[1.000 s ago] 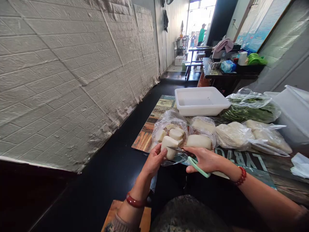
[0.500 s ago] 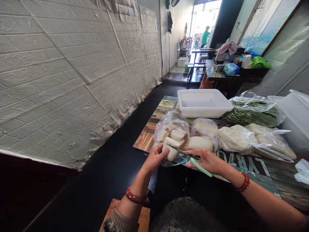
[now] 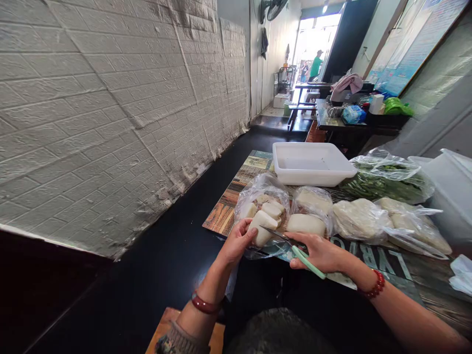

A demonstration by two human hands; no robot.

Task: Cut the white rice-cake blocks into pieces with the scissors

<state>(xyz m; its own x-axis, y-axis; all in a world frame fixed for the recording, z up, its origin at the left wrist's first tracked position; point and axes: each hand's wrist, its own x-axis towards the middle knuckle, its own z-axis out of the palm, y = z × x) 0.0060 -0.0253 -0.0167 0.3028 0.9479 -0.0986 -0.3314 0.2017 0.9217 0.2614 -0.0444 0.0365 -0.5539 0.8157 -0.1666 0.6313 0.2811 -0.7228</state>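
My left hand point(image 3: 239, 241) is closed on the near left side of a smooth white block of food point(image 3: 262, 227), thumb on its face. My right hand point(image 3: 313, 251) grips scissors point(image 3: 308, 263) with mint-green handles. Their dark blades point left, with the tip against the block's upper right part. Behind the block, a clear plastic bag point(image 3: 245, 196) lies open around several similar white pieces point(image 3: 272, 210). Just right of it, another white block point(image 3: 306, 224) sits at the mouth of a second clear bag point(image 3: 313, 197).
A white plastic tub point(image 3: 313, 179) stands behind the bags on the wood-patterned table point(image 3: 217, 214). To the right lie bagged pale blocks point(image 3: 361, 216), a bag of green leaves point(image 3: 387, 182) and a translucent bin point(image 3: 453, 191). A textured brick-pattern wall point(image 3: 110, 123) runs along the left.
The scissors and my right hand have drawn back slightly to the right. The block's upper edge, split or folded before, now looks smoother. The view has tilted up a little.
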